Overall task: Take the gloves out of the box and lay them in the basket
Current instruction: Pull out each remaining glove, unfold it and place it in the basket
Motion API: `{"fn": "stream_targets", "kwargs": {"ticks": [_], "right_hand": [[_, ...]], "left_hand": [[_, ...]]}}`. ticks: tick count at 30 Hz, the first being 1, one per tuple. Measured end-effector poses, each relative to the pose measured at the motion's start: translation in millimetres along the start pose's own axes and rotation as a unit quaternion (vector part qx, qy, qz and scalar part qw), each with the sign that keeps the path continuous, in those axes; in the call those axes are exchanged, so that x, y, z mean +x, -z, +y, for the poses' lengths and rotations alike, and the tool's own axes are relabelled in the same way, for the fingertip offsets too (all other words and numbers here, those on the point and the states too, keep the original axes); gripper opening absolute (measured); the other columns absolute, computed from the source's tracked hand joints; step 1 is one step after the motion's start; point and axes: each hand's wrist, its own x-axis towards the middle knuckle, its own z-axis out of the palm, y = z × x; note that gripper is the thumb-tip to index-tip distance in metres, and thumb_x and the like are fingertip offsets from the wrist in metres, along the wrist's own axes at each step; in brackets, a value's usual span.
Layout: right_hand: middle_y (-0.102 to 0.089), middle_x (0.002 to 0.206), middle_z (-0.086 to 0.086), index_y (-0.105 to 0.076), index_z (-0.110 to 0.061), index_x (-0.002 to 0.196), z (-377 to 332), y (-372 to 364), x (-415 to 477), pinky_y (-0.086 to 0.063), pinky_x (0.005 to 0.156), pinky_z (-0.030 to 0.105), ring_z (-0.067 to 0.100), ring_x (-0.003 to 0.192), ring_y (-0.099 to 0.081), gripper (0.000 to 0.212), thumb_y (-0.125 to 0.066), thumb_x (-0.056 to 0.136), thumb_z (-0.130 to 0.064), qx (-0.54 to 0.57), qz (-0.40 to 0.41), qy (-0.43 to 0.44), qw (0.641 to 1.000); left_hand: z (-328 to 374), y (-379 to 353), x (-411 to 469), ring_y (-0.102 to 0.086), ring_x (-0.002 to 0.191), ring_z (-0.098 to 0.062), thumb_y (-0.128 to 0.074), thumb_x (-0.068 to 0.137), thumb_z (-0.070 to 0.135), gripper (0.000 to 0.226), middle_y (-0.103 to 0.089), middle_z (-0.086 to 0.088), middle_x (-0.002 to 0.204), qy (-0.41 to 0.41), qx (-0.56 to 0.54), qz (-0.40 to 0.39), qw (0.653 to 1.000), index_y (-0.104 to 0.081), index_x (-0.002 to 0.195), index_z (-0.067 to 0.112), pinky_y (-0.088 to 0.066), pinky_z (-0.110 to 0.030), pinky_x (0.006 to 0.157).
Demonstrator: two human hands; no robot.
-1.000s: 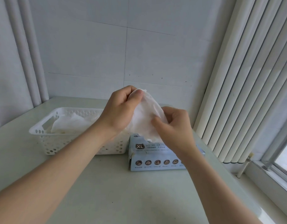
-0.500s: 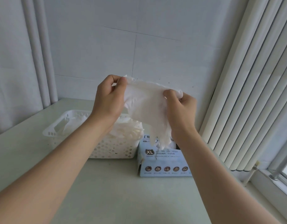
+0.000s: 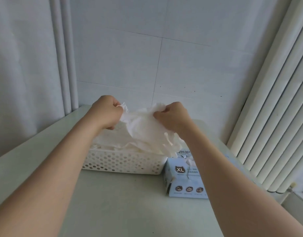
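Note:
A thin white glove [image 3: 143,129] hangs stretched between my two hands above the right end of the white perforated basket [image 3: 123,163]. My left hand [image 3: 107,112] pinches its left edge and my right hand [image 3: 172,117] pinches its right edge. The glove's fingers droop toward the basket's right rim. Several white gloves [image 3: 111,142] lie piled inside the basket. The light blue glove box [image 3: 183,178], marked XL, stands just right of the basket, with a bit of white glove showing at its top opening. My right forearm covers the box's right part.
The basket and box sit on a pale green table [image 3: 123,207] set into a corner of white tiled wall. Vertical blinds [image 3: 270,117] hang at the right, a curtain [image 3: 27,65] at the left. A window sill shows at the far right.
Both hands pulled the glove up out of the box, spread it wide, then carried it left and down over the basket. The view has shifted, so the basket and box sit lower.

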Motion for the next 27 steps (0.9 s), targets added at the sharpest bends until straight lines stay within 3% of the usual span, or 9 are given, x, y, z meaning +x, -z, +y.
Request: {"fn": "stream_targets", "kwargs": {"ticks": [5, 8, 10, 12, 14, 17, 20, 23, 27], "right_hand": [[-0.061, 0.116, 0.004, -0.063, -0.019, 0.126, 8.0, -29.7, 4.4, -0.044, 0.075, 0.034, 0.025, 0.102, -0.06, 0.043, -0.078, 0.091, -0.04, -0.155, -0.015, 0.061, 0.986], [-0.066, 0.115, 0.003, -0.063, -0.02, 0.127, 14.5, -38.1, 3.0, -0.04, 0.083, 0.035, 0.029, 0.118, -0.058, 0.034, -0.069, 0.094, -0.025, -0.235, -0.013, 0.081, 0.969], [-0.07, 0.107, 0.002, -0.069, -0.02, 0.118, 9.6, -36.5, -2.6, -0.048, 0.084, 0.036, 0.029, 0.11, -0.062, 0.03, -0.057, 0.091, -0.013, -0.203, 0.018, 0.093, 0.974], [-0.074, 0.091, 0.001, -0.074, -0.019, 0.102, 2.7, -29.8, -9.0, -0.057, 0.077, 0.035, 0.025, 0.093, -0.067, 0.023, -0.054, 0.091, -0.015, -0.127, 0.02, 0.119, 0.985], [-0.075, 0.08, -0.003, -0.077, -0.024, 0.095, -6.8, -20.0, -22.6, -0.051, 0.066, 0.027, 0.013, 0.081, -0.066, 0.017, -0.061, 0.094, -0.03, -0.065, -0.029, 0.148, 0.986], [-0.071, 0.09, -0.011, -0.08, -0.037, 0.1, -13.3, -8.6, -40.0, -0.042, 0.068, 0.019, -0.001, 0.089, -0.061, 0.019, -0.071, 0.089, -0.05, -0.081, -0.137, 0.192, 0.968], [-0.068, 0.092, -0.018, -0.081, -0.041, 0.096, -9.3, -8.2, -46.3, -0.04, 0.07, 0.016, -0.008, 0.081, -0.056, 0.011, -0.074, 0.089, -0.045, -0.099, -0.194, 0.212, 0.953], [-0.067, 0.069, -0.007, -0.081, -0.024, 0.079, 0.7, -9.8, -45.0, -0.039, 0.063, 0.023, 0.006, 0.063, -0.053, 0.039, -0.065, 0.094, -0.056, -0.124, -0.152, 0.213, 0.957], [-0.04, 0.045, -0.003, -0.065, -0.003, 0.06, 14.3, -8.1, -46.9, -0.039, 0.055, 0.032, 0.01, 0.048, -0.038, 0.06, -0.07, 0.087, -0.056, -0.16, -0.108, 0.154, 0.969]], "left_hand": [[-43.9, 6.3, 11.1, -0.059, 0.042, -0.027, -0.049, 0.097, 0.019, 0.03, -0.062, -0.007, 0.049, 0.034, 0.205, -0.03, 0.978, -0.055, 0.072, 0.005, -0.049, -0.029, 0.053], [-45.7, 5.3, 8.0, -0.069, 0.075, -0.033, -0.055, 0.092, 0.023, 0.022, -0.071, -0.012, 0.078, 0.063, 0.289, -0.033, 0.955, -0.063, 0.099, 0.004, -0.049, -0.036, 0.064], [-38.2, 3.9, 4.8, -0.059, 0.109, -0.038, -0.061, 0.094, 0.026, 0.034, -0.061, -0.015, 0.116, 0.05, 0.358, -0.024, 0.932, -0.054, 0.122, 0.008, -0.048, -0.042, 0.08], [-28.4, 2.0, 2.8, -0.045, 0.125, -0.038, -0.062, 0.097, 0.025, 0.034, -0.048, -0.012, 0.132, -0.014, 0.413, -0.025, 0.91, -0.051, 0.128, 0.018, -0.042, -0.046, 0.096], [-21.4, -0.9, 2.7, -0.041, 0.128, -0.031, -0.06, 0.1, 0.024, 0.026, -0.046, -0.005, 0.133, -0.084, 0.361, -0.077, 0.925, -0.056, 0.125, 0.028, -0.039, -0.044, 0.101], [-14.7, -8.0, -2.6, -0.047, 0.12, -0.018, -0.058, 0.103, 0.023, 0.031, -0.05, 0.004, 0.133, -0.105, 0.278, -0.207, 0.932, -0.058, 0.131, 0.036, -0.041, -0.034, 0.098], [-16.5, -18.4, -4.3, -0.054, 0.109, -0.015, -0.051, 0.109, 0.031, 0.029, -0.047, 0.007, 0.141, -0.097, 0.273, -0.277, 0.916, -0.053, 0.136, 0.042, -0.043, -0.03, 0.088], [-20.7, -18.6, -4.3, -0.055, 0.128, -0.018, -0.05, 0.109, 0.031, 0.047, -0.037, 0.01, 0.156, -0.065, 0.253, -0.321, 0.91, -0.042, 0.15, 0.05, -0.047, -0.038, 0.105], [-15.8, -17.6, -11.3, -0.024, 0.158, -0.019, -0.046, 0.102, 0.011, 0.079, -0.021, 0.016, 0.171, -0.024, 0.246, -0.372, 0.895, -0.018, 0.161, 0.056, -0.025, -0.042, 0.127]]}}
